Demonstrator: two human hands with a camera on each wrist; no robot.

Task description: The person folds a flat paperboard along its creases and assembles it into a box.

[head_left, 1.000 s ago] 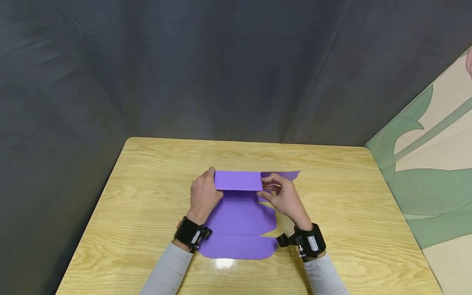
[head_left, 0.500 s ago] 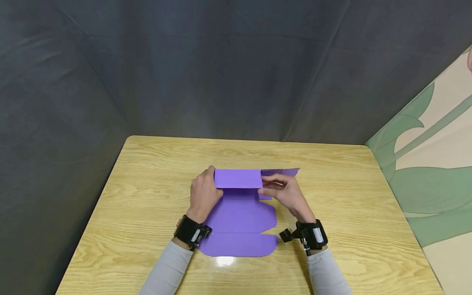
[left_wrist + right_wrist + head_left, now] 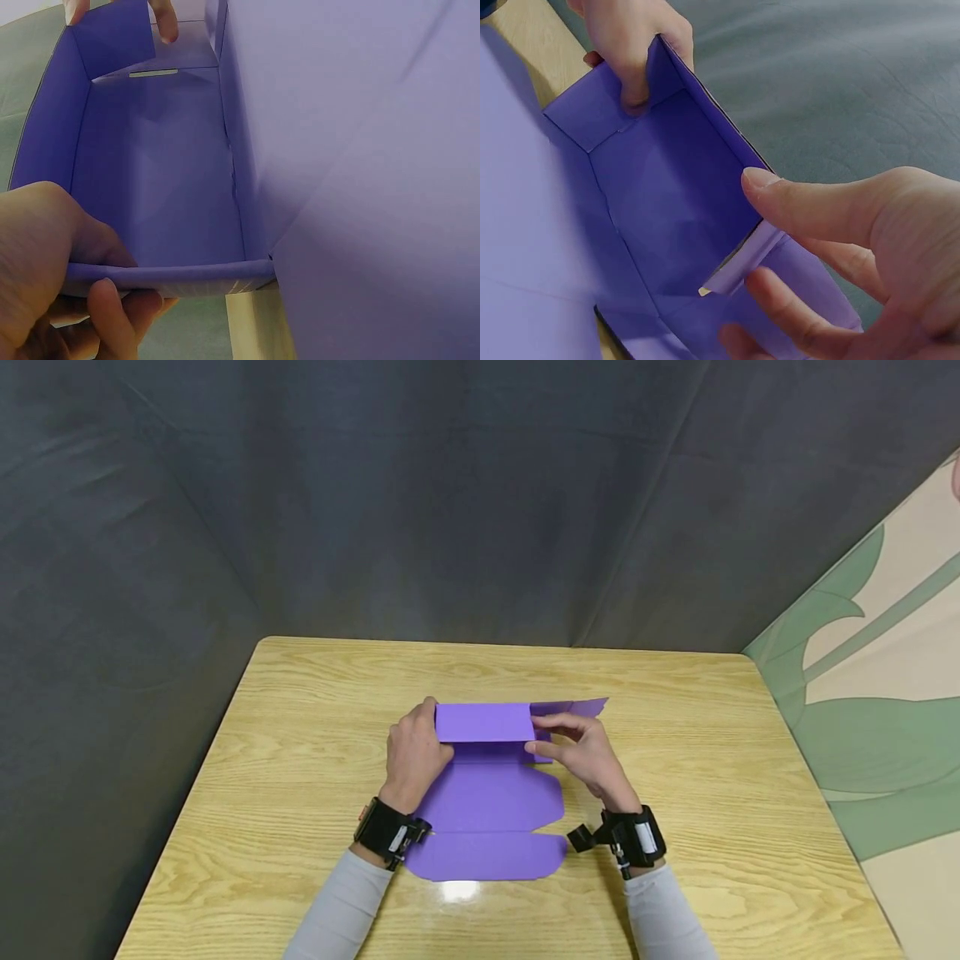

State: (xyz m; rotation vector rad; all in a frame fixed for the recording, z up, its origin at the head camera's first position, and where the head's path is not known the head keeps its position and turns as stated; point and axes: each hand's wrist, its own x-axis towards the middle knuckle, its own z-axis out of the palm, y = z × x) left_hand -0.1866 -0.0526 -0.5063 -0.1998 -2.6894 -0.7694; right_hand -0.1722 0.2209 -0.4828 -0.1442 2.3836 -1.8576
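Observation:
A purple cardboard box (image 3: 487, 797), partly folded, has its long wall panel (image 3: 483, 723) raised and its lid panels lying flat toward the person. My left hand (image 3: 412, 756) grips the left end wall (image 3: 202, 279), thumb inside and fingers outside, as the left wrist view shows. At the other end, my right hand (image 3: 588, 758) pinches a short corner flap (image 3: 744, 259) between thumb and fingers. The thumb lies at the wall's top edge in the right wrist view. An unfolded end panel (image 3: 588, 708) sticks out to the right, partly behind the right hand.
The box rests on a light wood-grain table (image 3: 712, 760). A dark grey curtain (image 3: 480, 510) hangs behind it, and a cloth with green leaf shapes (image 3: 892, 743) borders the right side. Both wrists wear black camera straps (image 3: 637, 839).
My right hand has shifted slightly to the right, its fingers drawn closer together on the flap. The left hand keeps its grip, and the box stays almost in place.

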